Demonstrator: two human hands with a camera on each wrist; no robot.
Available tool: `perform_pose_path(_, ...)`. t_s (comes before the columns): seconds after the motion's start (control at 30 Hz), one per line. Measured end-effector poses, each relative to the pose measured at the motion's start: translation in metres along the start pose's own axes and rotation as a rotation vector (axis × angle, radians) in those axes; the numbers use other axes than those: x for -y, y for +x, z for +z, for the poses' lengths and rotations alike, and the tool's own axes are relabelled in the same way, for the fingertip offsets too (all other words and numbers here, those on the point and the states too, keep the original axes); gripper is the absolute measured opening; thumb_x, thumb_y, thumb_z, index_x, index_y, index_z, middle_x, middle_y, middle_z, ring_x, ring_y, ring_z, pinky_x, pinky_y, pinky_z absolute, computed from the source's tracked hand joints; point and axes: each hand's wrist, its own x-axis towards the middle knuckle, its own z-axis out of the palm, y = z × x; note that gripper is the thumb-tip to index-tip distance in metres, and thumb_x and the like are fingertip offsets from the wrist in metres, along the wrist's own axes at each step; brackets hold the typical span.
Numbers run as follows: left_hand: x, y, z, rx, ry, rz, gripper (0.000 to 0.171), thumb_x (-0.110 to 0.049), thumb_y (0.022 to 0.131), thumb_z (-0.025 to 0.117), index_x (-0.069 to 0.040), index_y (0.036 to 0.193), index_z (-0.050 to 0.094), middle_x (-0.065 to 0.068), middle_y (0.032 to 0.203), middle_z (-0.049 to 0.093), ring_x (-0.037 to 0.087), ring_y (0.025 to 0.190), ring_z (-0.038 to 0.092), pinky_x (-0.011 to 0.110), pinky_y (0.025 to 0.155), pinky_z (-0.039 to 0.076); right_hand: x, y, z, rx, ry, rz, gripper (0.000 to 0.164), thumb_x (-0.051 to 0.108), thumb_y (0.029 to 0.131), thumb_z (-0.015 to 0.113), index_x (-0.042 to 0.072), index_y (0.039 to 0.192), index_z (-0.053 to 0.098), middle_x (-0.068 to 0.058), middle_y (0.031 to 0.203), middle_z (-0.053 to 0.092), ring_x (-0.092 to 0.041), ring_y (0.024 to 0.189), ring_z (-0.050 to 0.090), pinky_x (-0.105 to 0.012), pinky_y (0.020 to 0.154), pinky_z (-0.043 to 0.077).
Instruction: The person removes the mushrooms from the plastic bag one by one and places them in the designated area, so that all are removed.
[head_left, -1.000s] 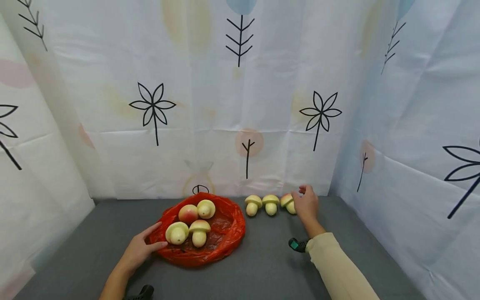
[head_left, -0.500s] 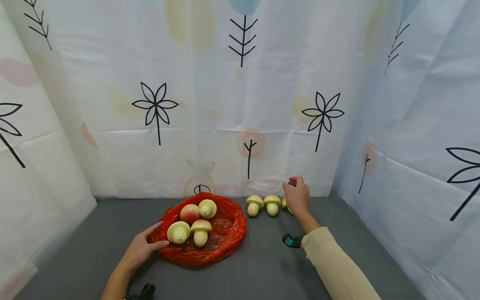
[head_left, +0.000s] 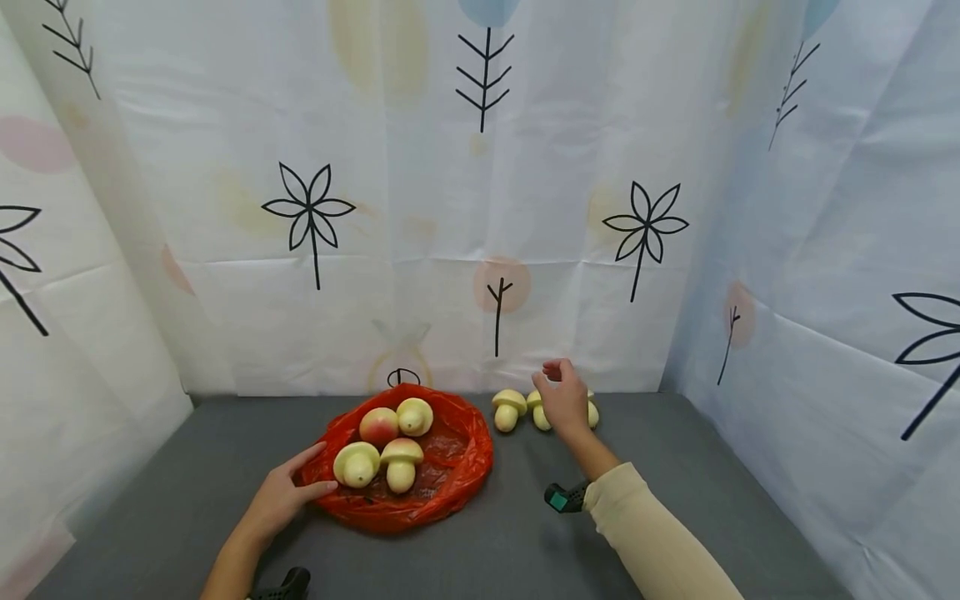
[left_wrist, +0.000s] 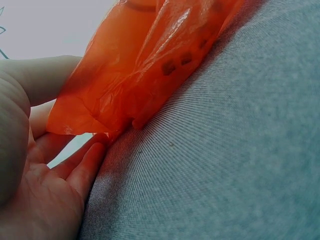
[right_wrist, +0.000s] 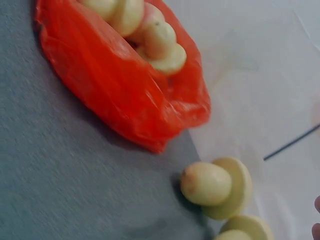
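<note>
A red plastic bag [head_left: 477, 454] lies with its mouth spread wide and several mushroom-shaped pieces inside, among them a pale mushroom [head_left: 356, 465] and one with a reddish cap [head_left: 379, 427]. My left hand [head_left: 279, 500] holds the bag's left edge; in the left wrist view the thin red plastic [left_wrist: 120, 85] runs between thumb and fingers. Right of the bag a row of mushrooms stands at the back, the leftmost mushroom [head_left: 509, 410] in full view. My right hand [head_left: 566, 400], fingers loosely bent and holding nothing, is over the row and partly hides the other two.
The grey table [head_left: 495, 550] ends at a white printed curtain [head_left: 427, 317] right behind the bag and mushrooms. More curtain [head_left: 840, 400] hangs on the right side. A dark wrist strap device [head_left: 566, 497] sits by the beige right sleeve [head_left: 645, 525].
My right hand has moved left along the row, from the rightmost mushroom to the middle one, uncovering part of the rightmost. The left hand and bag have stayed in place.
</note>
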Motion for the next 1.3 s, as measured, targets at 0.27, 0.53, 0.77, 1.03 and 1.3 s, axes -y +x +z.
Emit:
perform_pose_path(0.27, -0.001, -0.001, 0.0, -0.001, 0.02, -0.003, 0.086, -0.038, 0.085, 0.075, -0.005, 0.152, 0.033, 0.03, 0.152, 0.026, 0.047, 0.139, 0.022, 0.064, 0.108, 0.023, 0.003, -0.014, 0.018, 0.076, 0.007, -0.047, 0.03, 0.015, 0.09, 0.07, 0.005, 0.117, 0.062, -0.011, 0.12, 0.063, -0.031, 0.103, 0.061, -0.047, 0.082, 0.05)
perform_pose_path(0.53, -0.001, 0.001, 0.0, 0.006, 0.03, -0.007, 0.086, -0.04, 0.086, 0.074, -0.006, 0.152, 0.031, 0.03, 0.153, 0.025, 0.048, 0.139, 0.022, 0.064, 0.107, 0.024, 0.013, -0.028, 0.03, 0.138, 0.005, -0.063, 0.033, 0.018, 0.089, 0.071, 0.007, 0.119, 0.063, -0.014, 0.119, 0.063, -0.034, 0.103, 0.062, -0.049, 0.08, 0.052)
perform_pose_path(0.77, -0.001, 0.001, 0.0, 0.004, 0.038, -0.015, 0.086, -0.04, 0.085, 0.074, -0.006, 0.152, 0.032, 0.03, 0.153, 0.025, 0.048, 0.138, 0.022, 0.065, 0.106, 0.024, 0.02, -0.038, 0.043, 0.212, 0.02, -0.103, 0.032, 0.015, 0.089, 0.07, 0.006, 0.119, 0.062, -0.012, 0.116, 0.061, -0.032, 0.102, 0.06, -0.043, 0.079, 0.052)
perform_pose_path(1.03, -0.001, -0.001, 0.0, 0.003, 0.022, -0.003, 0.085, -0.038, 0.085, 0.074, -0.005, 0.151, 0.032, 0.03, 0.152, 0.026, 0.047, 0.138, 0.023, 0.064, 0.107, 0.024, 0.031, -0.051, 0.057, 0.349, -0.013, -0.113, 0.038, 0.017, 0.091, 0.068, 0.006, 0.126, 0.058, -0.011, 0.119, 0.059, -0.032, 0.102, 0.059, -0.041, 0.078, 0.053)
perform_pose_path(1.3, -0.002, -0.001, 0.0, 0.004, 0.007, -0.002, 0.085, -0.037, 0.086, 0.074, -0.005, 0.152, 0.032, 0.03, 0.152, 0.026, 0.047, 0.138, 0.023, 0.063, 0.107, 0.026, 0.041, -0.063, 0.071, 0.462, -0.028, -0.079, 0.05, 0.022, 0.092, 0.068, 0.003, 0.135, 0.052, -0.017, 0.132, 0.052, -0.035, 0.113, 0.055, -0.05, 0.091, 0.048)
